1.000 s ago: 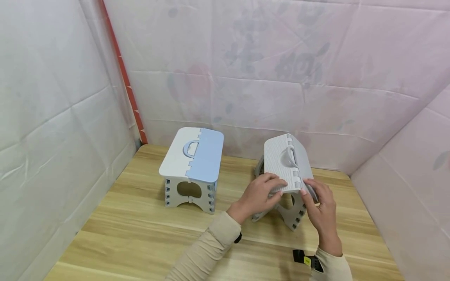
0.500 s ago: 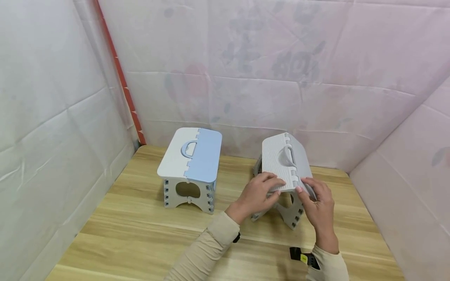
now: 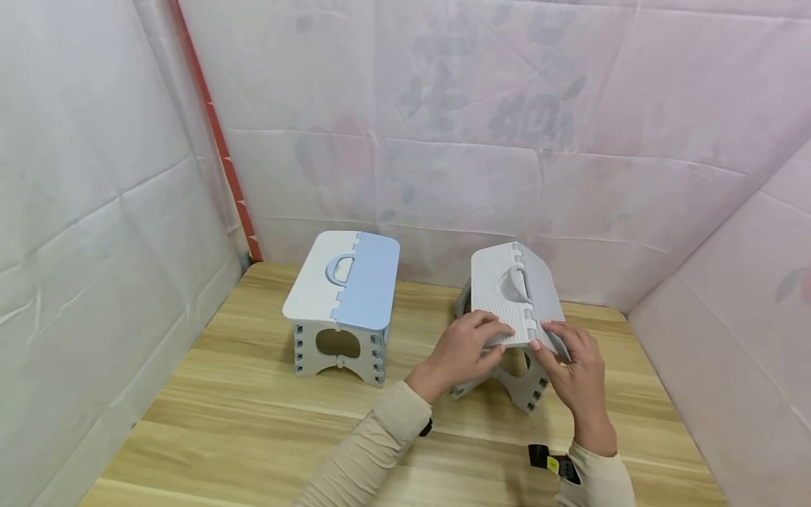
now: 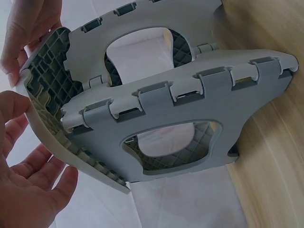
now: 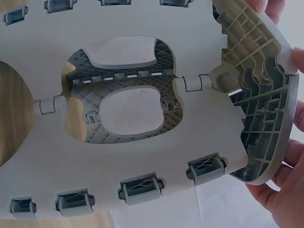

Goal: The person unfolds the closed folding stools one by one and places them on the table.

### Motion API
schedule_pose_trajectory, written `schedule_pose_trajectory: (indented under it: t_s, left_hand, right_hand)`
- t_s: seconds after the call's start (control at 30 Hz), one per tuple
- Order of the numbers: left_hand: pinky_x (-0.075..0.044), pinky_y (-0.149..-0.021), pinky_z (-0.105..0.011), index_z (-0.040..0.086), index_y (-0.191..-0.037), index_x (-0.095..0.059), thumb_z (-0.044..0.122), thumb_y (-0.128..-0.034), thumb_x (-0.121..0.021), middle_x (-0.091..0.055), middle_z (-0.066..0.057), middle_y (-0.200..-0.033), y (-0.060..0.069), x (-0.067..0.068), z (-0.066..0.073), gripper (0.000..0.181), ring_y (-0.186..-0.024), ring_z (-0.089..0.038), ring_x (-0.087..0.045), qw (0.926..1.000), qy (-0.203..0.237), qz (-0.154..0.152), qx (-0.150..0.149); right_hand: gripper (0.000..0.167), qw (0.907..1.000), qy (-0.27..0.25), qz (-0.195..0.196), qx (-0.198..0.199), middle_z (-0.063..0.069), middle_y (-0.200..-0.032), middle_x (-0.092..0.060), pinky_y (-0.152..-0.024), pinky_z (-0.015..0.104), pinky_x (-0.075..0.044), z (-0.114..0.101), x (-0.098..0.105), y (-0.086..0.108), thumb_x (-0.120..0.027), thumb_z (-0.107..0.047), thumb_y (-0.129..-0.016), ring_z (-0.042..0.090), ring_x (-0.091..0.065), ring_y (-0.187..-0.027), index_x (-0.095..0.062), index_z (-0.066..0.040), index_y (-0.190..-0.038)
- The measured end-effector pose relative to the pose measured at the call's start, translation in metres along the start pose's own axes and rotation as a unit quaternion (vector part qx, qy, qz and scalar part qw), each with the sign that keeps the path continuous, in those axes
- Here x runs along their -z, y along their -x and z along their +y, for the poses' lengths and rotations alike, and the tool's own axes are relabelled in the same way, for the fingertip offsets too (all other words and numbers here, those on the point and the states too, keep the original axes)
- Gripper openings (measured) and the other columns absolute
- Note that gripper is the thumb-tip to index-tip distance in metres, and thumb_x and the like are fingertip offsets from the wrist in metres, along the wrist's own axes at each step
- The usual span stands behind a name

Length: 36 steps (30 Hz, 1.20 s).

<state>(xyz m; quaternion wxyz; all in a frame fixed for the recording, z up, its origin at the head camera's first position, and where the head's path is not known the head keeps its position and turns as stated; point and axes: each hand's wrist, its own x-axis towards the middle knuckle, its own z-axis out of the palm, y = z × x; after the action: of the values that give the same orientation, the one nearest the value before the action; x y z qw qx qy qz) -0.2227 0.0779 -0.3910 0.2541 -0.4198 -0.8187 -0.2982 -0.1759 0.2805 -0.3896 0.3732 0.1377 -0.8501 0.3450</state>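
A light grey folding step stool [image 3: 500, 282] stands on the table at the right, its top bent into a ridge along the middle hinge, the handle near that ridge. My left hand [image 3: 465, 348] grips the near edge of its left panel, fingers on top. At the right panel, my right hand [image 3: 578, 366] holds the near edge beside the hinge. The left wrist view shows the ribbed underside of the top [image 4: 52, 71] and the partly folded legs [image 4: 156, 118]. From the right wrist, the leg panel with its oval opening [image 5: 142, 166] is visible, and my right fingers [image 5: 285, 175] lie around the rim.
To the left, a second folding stool [image 3: 374, 274] with a white and blue top stands upright, unfolded flat. Both stools are on a wood-grain table [image 3: 253, 422]. Cloth walls [image 3: 443, 141] close off the back and both sides. Black wrist straps [image 3: 557, 465] show at the sleeves.
The head view has shifted very slightly. Both hands keep their hold on the grey stool, whose bent top looks nearly the same.
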Motion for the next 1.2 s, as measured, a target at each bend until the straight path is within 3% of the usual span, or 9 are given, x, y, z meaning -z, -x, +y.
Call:
schedule_pose_trajectory:
  t_s: [0.27, 0.4, 0.57, 0.83, 1.2]
  left_hand:
    - [-0.045, -0.078, -0.021, 0.019, -0.107, -0.068, 0.023, -0.0862, -0.062, -0.057, -0.001, -0.107, -0.001, 0.000, 0.000, 0.022, -0.094, -0.011, -0.054, 0.9997, -0.022, -0.005, 0.002]
    - [-0.045, -0.076, -0.024, 0.021, -0.109, -0.067, 0.024, -0.0861, -0.062, -0.056, -0.001, -0.108, -0.002, 0.001, 0.001, 0.024, -0.094, -0.012, -0.053, 0.9992, -0.034, -0.018, 0.011]
    - [-0.043, -0.074, -0.024, 0.023, -0.110, -0.065, 0.025, -0.0864, -0.061, -0.055, 0.001, -0.109, -0.003, 0.002, 0.003, 0.025, -0.094, -0.011, -0.052, 0.9979, -0.054, -0.030, 0.016]
    - [-0.039, -0.070, -0.021, 0.025, -0.109, -0.066, 0.027, -0.0852, -0.062, -0.054, 0.003, -0.106, -0.004, -0.001, 0.004, 0.024, -0.095, -0.010, -0.051, 0.9953, -0.094, -0.024, 0.010]
    - [-0.035, -0.066, -0.023, 0.029, -0.110, -0.066, 0.024, -0.0863, -0.058, -0.055, 0.004, -0.106, -0.006, 0.000, 0.001, 0.026, -0.098, -0.013, -0.049, 0.9925, -0.113, -0.044, -0.010]
  right_hand:
    - [0.031, 0.9997, -0.002, 0.001, 0.024, 0.023, -0.104, -0.060, -0.075, 0.045, -0.032, 0.002, -0.001, -0.001, -0.075, -0.009, -0.071, 0.039, -0.050, -0.094, -0.068, 0.001, -0.100]
    - [0.031, 0.9991, 0.004, -0.009, 0.042, 0.022, -0.103, -0.060, -0.073, 0.047, -0.031, 0.004, 0.000, -0.004, -0.074, -0.014, -0.072, 0.039, -0.049, -0.092, -0.068, 0.000, -0.099]
    - [0.034, 0.9986, 0.027, -0.031, 0.032, 0.020, -0.104, -0.058, -0.072, 0.049, -0.029, 0.006, 0.003, -0.006, -0.074, -0.011, -0.068, 0.040, -0.048, -0.093, -0.067, -0.002, -0.100]
    - [0.034, 0.9972, 0.046, -0.052, 0.027, 0.020, -0.105, -0.054, -0.071, 0.050, -0.024, 0.010, 0.003, -0.006, -0.072, -0.013, -0.069, 0.039, -0.042, -0.091, -0.066, -0.005, -0.101]
    - [0.033, 0.9944, 0.042, -0.065, 0.072, 0.022, -0.098, -0.049, -0.073, 0.052, -0.023, 0.018, 0.003, -0.007, -0.067, -0.028, -0.078, 0.042, -0.041, -0.091, -0.066, -0.005, -0.101]
